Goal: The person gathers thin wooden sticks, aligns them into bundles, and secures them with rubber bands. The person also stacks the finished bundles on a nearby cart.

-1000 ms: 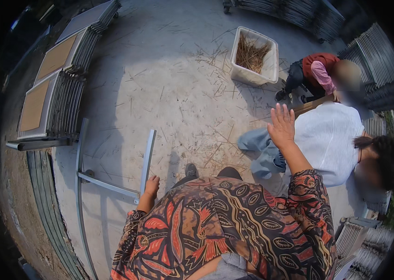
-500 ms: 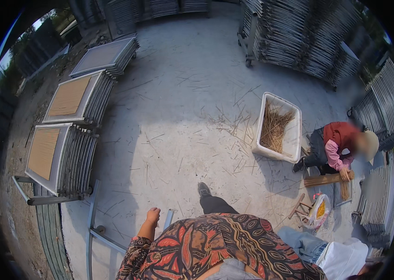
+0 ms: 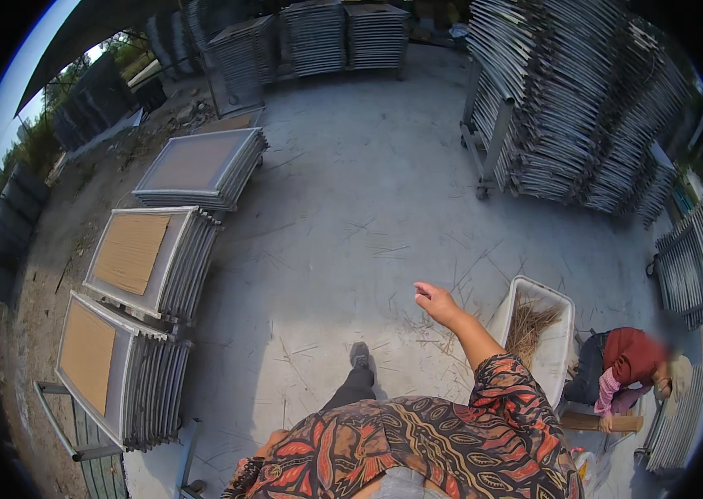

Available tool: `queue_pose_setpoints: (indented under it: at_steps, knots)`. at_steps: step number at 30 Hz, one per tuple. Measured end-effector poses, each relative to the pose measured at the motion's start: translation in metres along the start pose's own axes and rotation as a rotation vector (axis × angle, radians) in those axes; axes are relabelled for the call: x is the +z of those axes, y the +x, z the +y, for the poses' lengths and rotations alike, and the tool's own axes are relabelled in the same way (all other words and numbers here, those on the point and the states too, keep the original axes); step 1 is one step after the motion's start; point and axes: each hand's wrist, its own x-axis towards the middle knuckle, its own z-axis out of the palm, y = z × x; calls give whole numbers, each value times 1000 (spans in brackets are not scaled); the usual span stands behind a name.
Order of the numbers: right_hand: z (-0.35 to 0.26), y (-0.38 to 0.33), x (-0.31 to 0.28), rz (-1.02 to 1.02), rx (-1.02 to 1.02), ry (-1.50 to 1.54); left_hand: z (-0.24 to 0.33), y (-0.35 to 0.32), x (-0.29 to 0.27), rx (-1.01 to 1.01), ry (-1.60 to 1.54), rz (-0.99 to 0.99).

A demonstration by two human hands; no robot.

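Head: right hand (image 3: 437,301) near tub (image 3: 553,359)

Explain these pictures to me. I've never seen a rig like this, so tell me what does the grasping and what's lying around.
There is no machine: each grip is a person's bare hand. Every picture comes from a fisheye camera worn on that person's head, looking down, so straight edges bend.

The right grip is out over the concrete floor, with nothing visible in it. The left grip is mostly hidden, so I can't tell whether it holds anything.

Thin sticks litter the floor; a white tub holds more. Frames stand stacked at left, some topped with tan sheets. A co-worker crouches at right.
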Motion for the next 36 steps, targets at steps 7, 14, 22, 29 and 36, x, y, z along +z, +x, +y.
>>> queue_pose_setpoints:
  at_steps: [7, 14, 22, 29, 36]
  knots:
    - [175, -4, 0, -364, 705, -312, 253, 192, -18, 31, 12, 111]
    - [217, 73, -43, -1, 1422, 123, 568, 294, -31, 569, -21, 71]
    - [184, 497, -103, 251, 1062, 159, 631, 441, -96, 294, 456, 41]
    - [-23, 898, -170, 88, 204, 63, 713, 529, -138, 25, 253, 85]
    - [-3, 1018, -170, -49, 380, -173, 1032, 653, -167, 128, 108, 128]
